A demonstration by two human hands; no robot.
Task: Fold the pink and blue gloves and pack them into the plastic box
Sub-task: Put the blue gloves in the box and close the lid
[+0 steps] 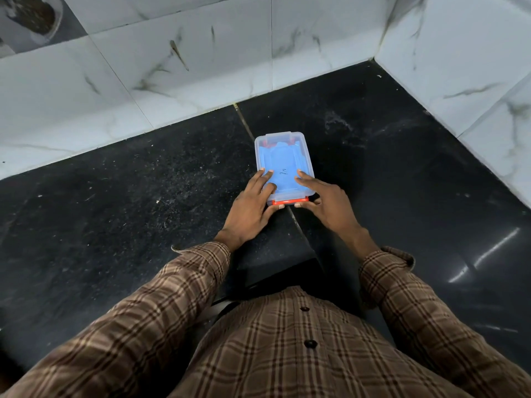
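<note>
A clear plastic box (283,145) with its lid on stands on the black stone counter (143,211). Blue material (283,168) shows through the lid; no pink glove is visible. A red latch (290,201) sits at the box's near end, and another red latch shows faintly at the far end. My left hand (253,205) rests on the lid's near left part, its thumb at the red latch. My right hand (327,202) lies on the near right part, fingers on the lid and thumb by the latch.
White marble-look tiled walls (172,67) rise behind and to the right (474,67), meeting in a corner. A seam in the counter (244,122) runs under the box. My brown plaid sleeves and shirt fill the near foreground.
</note>
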